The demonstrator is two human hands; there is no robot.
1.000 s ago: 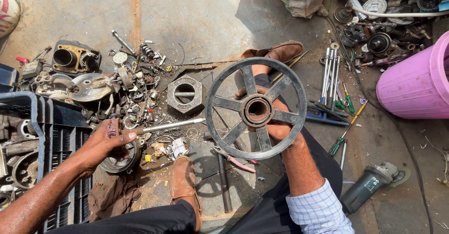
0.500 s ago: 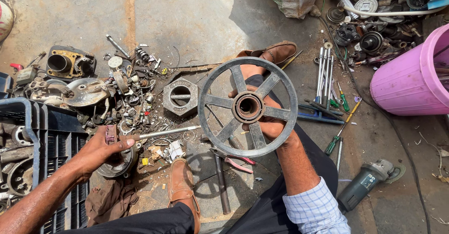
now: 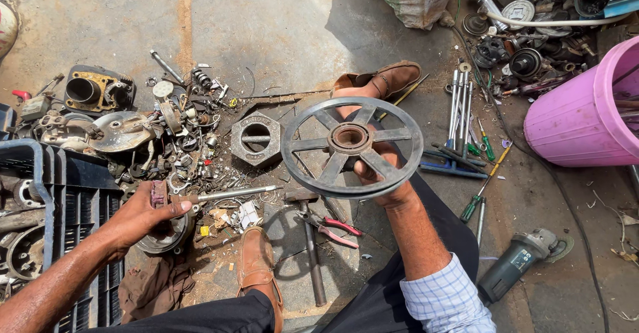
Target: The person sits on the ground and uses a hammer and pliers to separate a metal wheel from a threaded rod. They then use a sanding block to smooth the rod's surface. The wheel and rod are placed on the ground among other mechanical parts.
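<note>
Since the earlier frame the right hand [image 3: 376,173] has kept the spoked pulley wheel [image 3: 351,147] raised, with hardly any shift, while the left hand [image 3: 143,216] stays down among the parts. The right hand's fingers grip the wheel from beneath, holding it flat in the air above the knees. The left hand is clenched on a small reddish-handled tool [image 3: 158,193] beside a steel rod [image 3: 233,193] and a round metal part. Judging by the spread, the wheel is already off and loose, with sorting still underway. Around lie a hexagonal nut [image 3: 256,138], pliers [image 3: 329,225], a hammer, wrenches [image 3: 459,110], an angle grinder [image 3: 519,260], and a pink bucket [image 3: 586,117] on the sunlit, dusty concrete floor [image 3: 266,27], with no worktop.
</note>
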